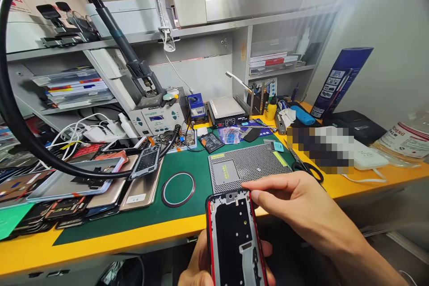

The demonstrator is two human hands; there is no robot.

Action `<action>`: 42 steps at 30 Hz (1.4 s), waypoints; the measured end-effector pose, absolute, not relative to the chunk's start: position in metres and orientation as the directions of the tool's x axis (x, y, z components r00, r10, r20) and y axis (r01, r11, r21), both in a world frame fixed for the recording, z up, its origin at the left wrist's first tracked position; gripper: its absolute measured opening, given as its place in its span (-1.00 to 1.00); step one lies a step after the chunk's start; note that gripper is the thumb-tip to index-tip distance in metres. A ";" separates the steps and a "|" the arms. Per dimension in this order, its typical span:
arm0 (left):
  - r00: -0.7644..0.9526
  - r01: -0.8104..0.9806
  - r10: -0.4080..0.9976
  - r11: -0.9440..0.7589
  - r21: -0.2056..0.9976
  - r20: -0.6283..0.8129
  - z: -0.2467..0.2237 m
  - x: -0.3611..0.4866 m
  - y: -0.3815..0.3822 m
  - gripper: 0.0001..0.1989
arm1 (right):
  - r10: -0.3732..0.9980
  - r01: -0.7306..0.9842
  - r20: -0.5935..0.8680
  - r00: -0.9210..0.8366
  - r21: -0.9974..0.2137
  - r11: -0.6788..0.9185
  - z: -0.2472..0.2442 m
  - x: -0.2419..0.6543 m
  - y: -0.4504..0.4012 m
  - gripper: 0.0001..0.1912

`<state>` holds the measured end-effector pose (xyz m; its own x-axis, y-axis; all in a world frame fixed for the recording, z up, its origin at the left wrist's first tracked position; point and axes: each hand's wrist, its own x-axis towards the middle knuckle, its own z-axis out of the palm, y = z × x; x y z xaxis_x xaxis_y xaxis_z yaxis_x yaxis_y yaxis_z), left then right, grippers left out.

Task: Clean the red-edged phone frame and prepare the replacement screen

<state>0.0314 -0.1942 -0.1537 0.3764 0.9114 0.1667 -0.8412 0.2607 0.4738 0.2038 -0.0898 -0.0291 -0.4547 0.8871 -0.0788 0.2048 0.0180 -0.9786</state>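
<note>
A bare phone frame (231,232), grey and black inside with red side edges, is held upright in front of the bench edge. My left hand (197,263) wraps around it from below, with fingertips showing past its right side. At its top right corner, the thumb and index finger of my right hand (295,201) close on the rim; whether something small lies between them I cannot tell. Just beyond the frame, a perforated metal plate (258,163) rests on the green mat (187,165). A ring-shaped roll of tape (164,192) lies to the left.
Phones and parts, with a tray (73,183), pile up on the left. A black hose (5,76) loops down from a hot air station (157,118). Scissors (303,165) lie right of the plate; a large clear bottle (407,136) stands at far right.
</note>
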 end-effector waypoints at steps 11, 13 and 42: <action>0.358 -0.835 0.912 0.216 0.506 0.202 -0.143 0.030 -0.199 -0.37 | 0.856 0.124 -0.156 -0.493 -0.986 -0.108 -0.032 0.206 -0.090 -0.78; 0.377 -0.837 0.904 0.239 0.492 0.201 -0.144 0.027 -0.199 -0.35 | 0.851 0.138 -0.162 -0.499 -0.985 -0.107 -0.032 0.205 -0.089 -0.80; 0.398 -0.849 0.915 0.343 0.403 0.060 -0.146 0.033 -0.196 -0.23 | 0.858 0.276 -0.003 -0.514 -0.948 0.162 -0.030 0.200 -0.088 -0.62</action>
